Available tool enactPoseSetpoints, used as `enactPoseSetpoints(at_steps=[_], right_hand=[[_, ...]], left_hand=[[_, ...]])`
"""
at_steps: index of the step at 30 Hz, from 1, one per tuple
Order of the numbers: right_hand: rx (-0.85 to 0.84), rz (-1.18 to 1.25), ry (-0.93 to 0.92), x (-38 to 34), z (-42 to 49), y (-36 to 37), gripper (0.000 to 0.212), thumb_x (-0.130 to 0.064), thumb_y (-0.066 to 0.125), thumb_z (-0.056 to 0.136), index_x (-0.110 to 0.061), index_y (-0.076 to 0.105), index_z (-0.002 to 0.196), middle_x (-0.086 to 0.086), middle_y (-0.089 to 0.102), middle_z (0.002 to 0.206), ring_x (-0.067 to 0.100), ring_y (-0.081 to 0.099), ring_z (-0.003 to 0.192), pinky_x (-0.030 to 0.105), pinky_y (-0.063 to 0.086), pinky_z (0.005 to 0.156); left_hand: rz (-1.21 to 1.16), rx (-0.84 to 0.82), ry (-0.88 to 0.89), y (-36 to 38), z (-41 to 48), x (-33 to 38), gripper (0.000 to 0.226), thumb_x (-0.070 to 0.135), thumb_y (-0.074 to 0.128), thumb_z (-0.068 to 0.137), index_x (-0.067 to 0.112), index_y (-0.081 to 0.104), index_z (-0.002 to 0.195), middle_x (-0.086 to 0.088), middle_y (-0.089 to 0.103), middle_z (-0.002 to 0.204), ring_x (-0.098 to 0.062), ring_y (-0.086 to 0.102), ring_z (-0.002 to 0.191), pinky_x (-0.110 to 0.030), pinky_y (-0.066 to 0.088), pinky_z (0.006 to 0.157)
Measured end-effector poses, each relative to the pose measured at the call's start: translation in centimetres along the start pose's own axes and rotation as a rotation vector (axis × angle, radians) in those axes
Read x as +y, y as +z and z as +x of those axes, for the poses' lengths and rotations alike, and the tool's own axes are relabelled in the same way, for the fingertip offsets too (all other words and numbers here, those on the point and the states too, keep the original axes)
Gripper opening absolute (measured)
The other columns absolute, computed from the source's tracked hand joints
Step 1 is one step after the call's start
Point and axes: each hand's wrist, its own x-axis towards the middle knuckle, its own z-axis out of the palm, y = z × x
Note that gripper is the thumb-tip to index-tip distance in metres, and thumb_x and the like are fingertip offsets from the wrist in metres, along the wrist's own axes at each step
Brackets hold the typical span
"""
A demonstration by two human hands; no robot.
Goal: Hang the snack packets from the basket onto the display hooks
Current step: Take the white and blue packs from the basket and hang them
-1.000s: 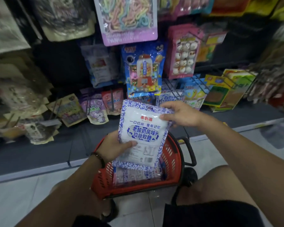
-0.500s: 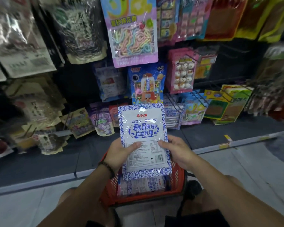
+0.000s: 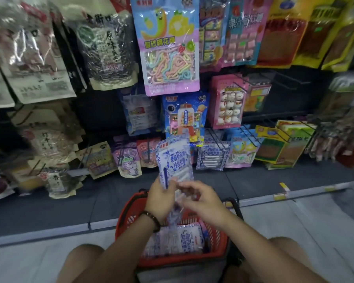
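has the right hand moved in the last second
Yes. The right hand dropped from the top corner of the packet to its lower part, over the red basket rim.

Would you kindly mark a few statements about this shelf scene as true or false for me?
1. The left hand grips a blue-and-white packet. True.
2. The basket is blue. False: it is red.
3. The basket is empty. False: more packets lie in it.
4. Some matching packets hang on the display. True.
5. The gripped packet hangs on a hook. False: it is held up above the basket, on no hook.
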Motion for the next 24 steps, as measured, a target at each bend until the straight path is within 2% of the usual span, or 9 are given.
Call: enactPoseSetpoints(at_steps=[2,4,7,10,12,17,20,22,24], right_hand=[[0.130,0.003,0.015,0.0,0.8,-1.6,0.030,-0.022,0.088,0.089,-0.032,0.077,0.114,-0.001,0.072,0.110,0.016,0.070,0.102,0.017,0.055,0.084],[0.300,0.010,0.092,-0.3,1.6,-3.3,0.034,-0.029,0.085,0.093,-0.026,0.068,0.122,0.003,0.067,0.112,0.023,0.068,0.105,0.025,0.058,0.085],[0.329,0.134,0.184,-0.5,2.6,-5.3,0.047,-0.035,0.079,0.097,-0.022,0.057,0.137,-0.004,0.065,0.122,0.012,0.066,0.111,0.036,0.054,0.097],[0.311,0.249,0.194,-0.7,3.1,-6.1,0.014,-0.019,0.071,0.103,-0.020,0.060,0.110,-0.019,0.063,0.087,0.004,0.060,0.085,0.029,0.045,0.086],[0.313,0.263,0.191,-0.3,3.5,-6.5,0.023,-0.014,0.072,0.102,-0.020,0.053,0.090,-0.018,0.053,0.067,0.008,0.053,0.074,0.029,0.040,0.081],[0.348,0.219,0.129,0.6,4.1,-7.2,0.025,-0.015,0.077,0.099,-0.017,0.053,0.092,0.009,0.048,0.084,0.013,0.054,0.080,0.031,0.044,0.084],[0.393,0.169,0.073,1.4,4.5,-8.2,0.027,-0.012,0.077,0.098,-0.009,0.053,0.087,0.022,0.055,0.078,0.022,0.055,0.078,0.035,0.045,0.077],[0.456,0.116,0.043,2.2,5.0,-9.1,0.027,-0.011,0.079,0.097,-0.004,0.056,0.085,0.024,0.060,0.075,0.020,0.058,0.074,0.033,0.045,0.071],[0.510,0.045,0.014,3.1,5.7,-10.2,0.029,-0.010,0.081,0.095,0.000,0.056,0.082,0.010,0.053,0.069,0.010,0.048,0.066,0.025,0.039,0.063]], left_hand=[[0.016,-0.049,-0.052,-1.0,0.6,-0.3,0.026,0.047,0.064,0.103,0.023,0.071,0.111,0.000,0.070,0.096,-0.021,0.063,0.087,-0.030,0.050,0.077],[-0.041,-0.152,-0.102,-1.8,0.8,-0.3,0.039,0.056,0.066,0.100,0.023,0.075,0.119,-0.001,0.072,0.104,-0.021,0.066,0.091,-0.038,0.051,0.088],[-0.085,-0.274,-0.082,-2.2,1.1,0.0,0.025,0.031,0.067,0.104,0.021,0.074,0.126,0.004,0.078,0.126,-0.008,0.073,0.115,-0.035,0.051,0.106],[-0.089,-0.258,-0.021,-2.0,1.7,-0.2,0.033,0.024,0.071,0.102,0.025,0.069,0.135,0.011,0.076,0.130,-0.004,0.071,0.119,-0.031,0.054,0.104],[-0.080,-0.210,0.001,-1.8,2.0,0.1,0.036,0.028,0.071,0.102,0.030,0.066,0.137,0.016,0.076,0.128,-0.002,0.071,0.119,-0.029,0.054,0.104],[-0.121,-0.144,0.023,-0.3,3.3,0.6,0.023,0.036,0.059,0.108,0.041,0.059,0.130,0.034,0.065,0.117,0.017,0.060,0.107,-0.012,0.045,0.094],[-0.049,-0.062,0.069,0.9,4.8,0.3,0.025,0.041,0.063,0.105,0.020,0.072,0.114,0.015,0.071,0.104,-0.003,0.066,0.095,-0.032,0.055,0.090],[0.057,0.003,0.115,2.0,5.9,-0.4,0.050,0.052,0.065,0.098,0.005,0.058,0.083,-0.008,0.059,0.085,-0.024,0.057,0.078,-0.049,0.051,0.078],[0.153,0.038,0.088,3.3,6.8,-0.7,0.054,0.061,0.065,0.094,0.012,0.056,0.073,-0.028,0.061,0.100,-0.043,0.062,0.095,-0.059,0.053,0.088]])
